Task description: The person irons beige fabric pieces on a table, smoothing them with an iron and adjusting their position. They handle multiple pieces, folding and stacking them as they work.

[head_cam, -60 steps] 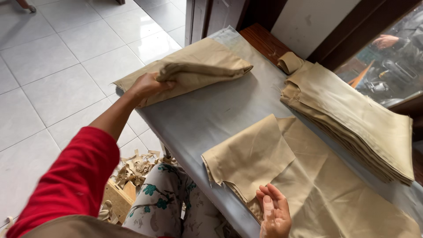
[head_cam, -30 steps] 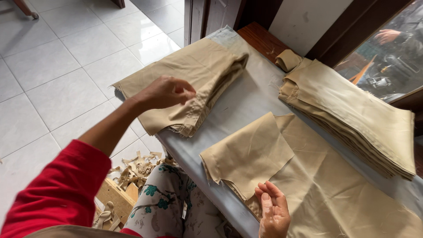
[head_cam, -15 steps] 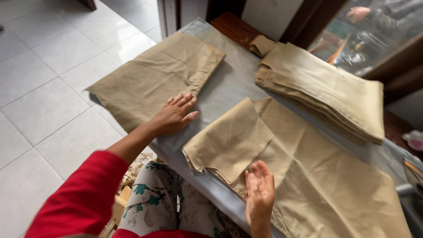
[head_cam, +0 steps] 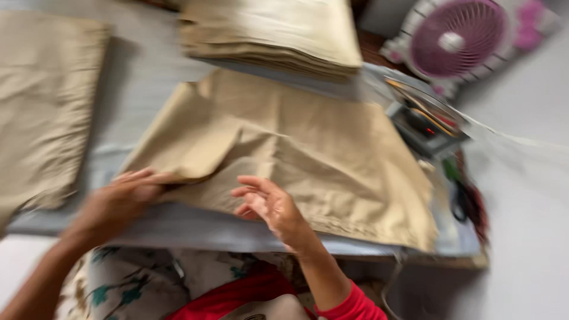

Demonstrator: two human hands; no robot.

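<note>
- Left hand [head_cam: 121, 198] pins the near edge of the tan cloth [head_cam: 296, 148] on the desk [head_cam: 142, 71], fingers flat, so it stays put.
- Right hand [head_cam: 269, 207] hovers just above the cloth, fingers released, grasping nothing.

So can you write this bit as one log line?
left hand: on tan cloth edge | right hand: open over cloth | folded stack behind
</note>
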